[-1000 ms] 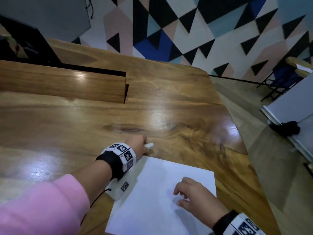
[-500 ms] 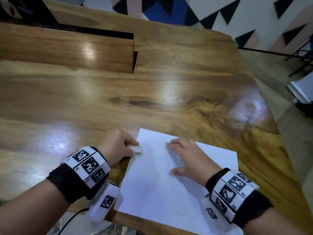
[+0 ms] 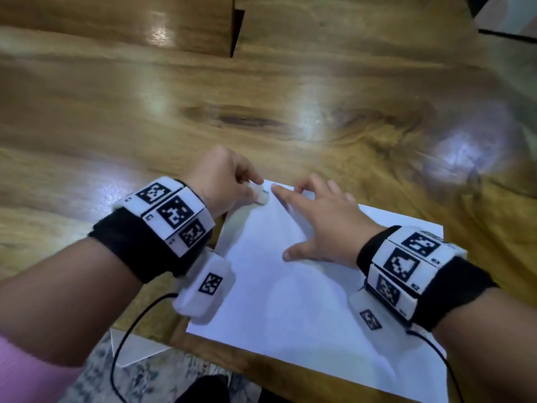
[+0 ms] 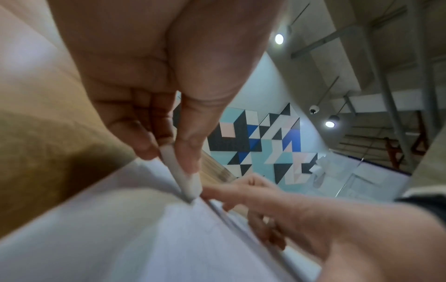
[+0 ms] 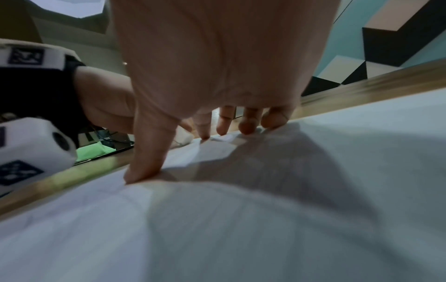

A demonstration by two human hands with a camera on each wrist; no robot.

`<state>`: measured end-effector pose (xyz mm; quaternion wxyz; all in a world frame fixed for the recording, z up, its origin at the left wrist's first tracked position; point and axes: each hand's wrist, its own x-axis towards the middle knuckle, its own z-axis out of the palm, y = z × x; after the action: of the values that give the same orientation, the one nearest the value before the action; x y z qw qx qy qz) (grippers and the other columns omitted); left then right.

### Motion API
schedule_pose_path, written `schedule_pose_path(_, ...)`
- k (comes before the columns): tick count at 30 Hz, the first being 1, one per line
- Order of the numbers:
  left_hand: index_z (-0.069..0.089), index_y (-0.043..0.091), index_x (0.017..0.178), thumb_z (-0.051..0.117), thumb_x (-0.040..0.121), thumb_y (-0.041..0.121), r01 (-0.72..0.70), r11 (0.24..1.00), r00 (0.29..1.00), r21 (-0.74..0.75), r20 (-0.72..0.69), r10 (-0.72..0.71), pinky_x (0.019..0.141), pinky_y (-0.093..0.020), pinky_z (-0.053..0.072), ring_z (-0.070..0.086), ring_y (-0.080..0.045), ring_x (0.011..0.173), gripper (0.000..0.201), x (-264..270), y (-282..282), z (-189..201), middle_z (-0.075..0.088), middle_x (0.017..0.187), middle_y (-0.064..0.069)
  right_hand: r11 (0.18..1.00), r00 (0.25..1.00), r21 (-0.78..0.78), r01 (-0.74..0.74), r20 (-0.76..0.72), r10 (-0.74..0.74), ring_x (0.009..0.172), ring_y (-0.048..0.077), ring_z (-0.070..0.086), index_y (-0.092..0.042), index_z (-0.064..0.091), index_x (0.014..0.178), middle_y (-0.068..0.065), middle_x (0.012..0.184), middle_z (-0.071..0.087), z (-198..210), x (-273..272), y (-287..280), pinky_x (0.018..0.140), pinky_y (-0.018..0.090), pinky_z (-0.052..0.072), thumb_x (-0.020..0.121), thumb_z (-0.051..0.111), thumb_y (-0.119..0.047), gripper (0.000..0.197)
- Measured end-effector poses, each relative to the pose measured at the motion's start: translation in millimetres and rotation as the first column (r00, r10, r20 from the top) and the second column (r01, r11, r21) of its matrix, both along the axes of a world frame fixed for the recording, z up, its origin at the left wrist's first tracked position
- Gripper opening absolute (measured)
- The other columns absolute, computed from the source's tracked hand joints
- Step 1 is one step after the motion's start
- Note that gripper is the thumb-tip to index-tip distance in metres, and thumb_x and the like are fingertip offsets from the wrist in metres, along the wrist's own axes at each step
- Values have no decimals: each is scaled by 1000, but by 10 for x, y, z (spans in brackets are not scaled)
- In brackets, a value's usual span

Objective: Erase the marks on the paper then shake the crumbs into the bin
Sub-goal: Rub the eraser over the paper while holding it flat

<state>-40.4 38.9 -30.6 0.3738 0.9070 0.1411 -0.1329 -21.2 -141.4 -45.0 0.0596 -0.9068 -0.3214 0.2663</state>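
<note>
A white sheet of paper lies on the wooden table near its front edge. My left hand pinches a small white eraser between thumb and fingers, its tip on the paper's far left corner. In the left wrist view the eraser touches the paper at its lower end. My right hand lies spread on the paper, fingers straight, holding the sheet down beside the eraser. The right wrist view shows its fingertips pressing the paper. No marks or bin are visible.
A raised wooden divider stands at the back left of the table. The table's right edge curves away at the far right, with floor beyond. Below the front edge I see patterned floor and a cable from the left wristband.
The camera has tilted down and closer. My right hand slid up the paper toward its far left corner. My left hand has kept the eraser at that corner.
</note>
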Motion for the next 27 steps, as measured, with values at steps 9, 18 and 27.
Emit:
schedule_pose_path(9, 70, 19, 77, 76, 69, 24, 155, 983, 986, 102, -75, -147, 55, -22, 40, 54, -12, 60, 11, 18, 52, -2, 63, 66, 2, 1000, 1000, -26, -7, -15, 7, 111, 16, 25, -46, 7, 143, -9, 123, 19, -20, 23, 12, 92, 35, 31, 64, 70, -59, 102)
schedule_pose_path(18, 71, 22, 70, 78, 63, 23, 323, 946, 931, 20, -185, -315, 68, -31, 47, 59, -25, 69, 10, -132, 13, -24, 69, 72, -9, 999, 1000, -40, 1, -26, -2, 109, 15, 25, -48, 5, 143, -9, 120, 18, -16, 18, 5, 96, 38, 33, 64, 70, -61, 103)
schedule_pose_path(27, 70, 19, 77, 75, 69, 23, 217, 970, 974, 108, -83, -208, 53, -21, 36, 49, -13, 56, 10, 16, 50, -18, 56, 59, 2, 998, 1000, -66, -10, -23, 8, 111, 14, 24, -47, 2, 143, -9, 121, 15, -25, 20, 9, 96, 37, 32, 64, 68, -63, 104)
